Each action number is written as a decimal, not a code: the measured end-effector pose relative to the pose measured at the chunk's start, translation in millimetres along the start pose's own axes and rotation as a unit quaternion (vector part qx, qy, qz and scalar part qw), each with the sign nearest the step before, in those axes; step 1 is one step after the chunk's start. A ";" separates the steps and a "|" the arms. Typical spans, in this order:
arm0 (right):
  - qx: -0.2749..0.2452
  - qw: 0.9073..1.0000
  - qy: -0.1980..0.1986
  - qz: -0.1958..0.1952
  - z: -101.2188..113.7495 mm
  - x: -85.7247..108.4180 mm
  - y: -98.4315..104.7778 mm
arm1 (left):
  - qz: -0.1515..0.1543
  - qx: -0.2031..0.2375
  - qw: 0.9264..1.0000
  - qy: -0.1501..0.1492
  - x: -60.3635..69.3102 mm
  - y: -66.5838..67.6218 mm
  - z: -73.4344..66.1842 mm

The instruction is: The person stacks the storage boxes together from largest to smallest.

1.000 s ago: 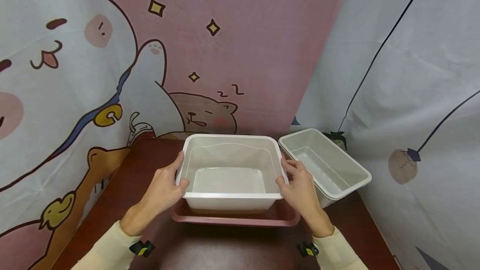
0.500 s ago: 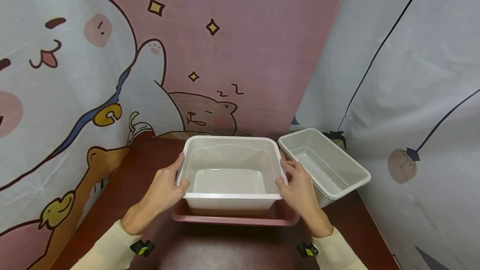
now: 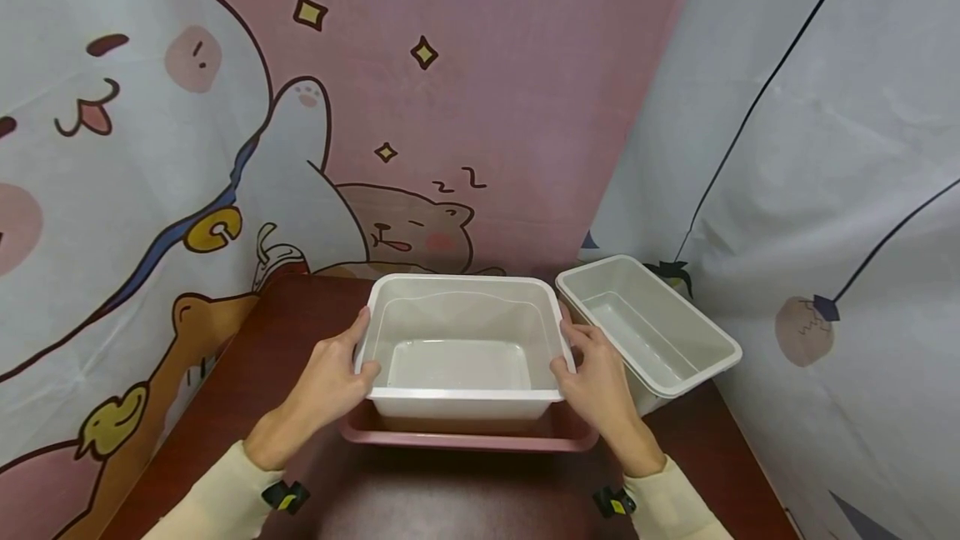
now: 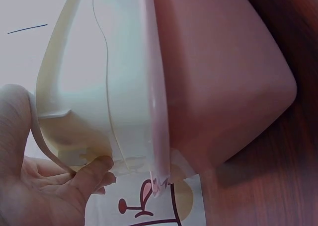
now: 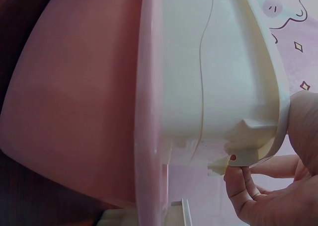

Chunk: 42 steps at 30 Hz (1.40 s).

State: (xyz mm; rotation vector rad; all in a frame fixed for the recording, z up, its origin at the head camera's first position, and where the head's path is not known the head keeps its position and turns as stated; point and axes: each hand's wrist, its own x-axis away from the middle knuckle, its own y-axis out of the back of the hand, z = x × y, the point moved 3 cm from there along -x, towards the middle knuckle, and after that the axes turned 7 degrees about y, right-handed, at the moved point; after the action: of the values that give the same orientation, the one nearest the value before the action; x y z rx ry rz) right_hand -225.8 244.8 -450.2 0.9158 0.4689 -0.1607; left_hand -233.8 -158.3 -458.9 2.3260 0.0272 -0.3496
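Observation:
A white plastic bin (image 3: 459, 361) sits partly sunk inside a pink bin (image 3: 472, 440), its rim standing well above the pink one. My left hand (image 3: 330, 373) grips the white bin's left rim, thumb on the near part of the side and fingers under the lip, as the left wrist view shows on the white wall (image 4: 124, 77). On the opposite side, my right hand (image 3: 596, 373) holds the right rim the same way; in the right wrist view its fingers (image 5: 238, 188) curl below the lip. How deep the white bin reaches inside the pink bin is hidden.
A second off-white bin (image 3: 660, 332) stands at an angle just right of the held one, beside my right hand. Everything rests on a dark red-brown table (image 3: 420, 494). Printed cloth (image 3: 517, 107) hangs behind the table and along both sides.
The white bin and both hands have sunk very slightly, the far rim sitting a little lower in the head view. Both hands keep their grip.

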 end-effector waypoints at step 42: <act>-0.002 1.000 0.006 -0.006 -4.2 6.4 -5.5 | -0.004 0.003 1.000 -0.010 0.2 -8.9 5.7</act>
State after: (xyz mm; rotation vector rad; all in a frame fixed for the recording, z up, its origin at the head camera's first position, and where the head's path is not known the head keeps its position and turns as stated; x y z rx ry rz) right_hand -223.3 245.3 -459.2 0.9107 0.4867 -0.1652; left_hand -236.1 -156.0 -469.0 2.3278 0.0254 -0.3764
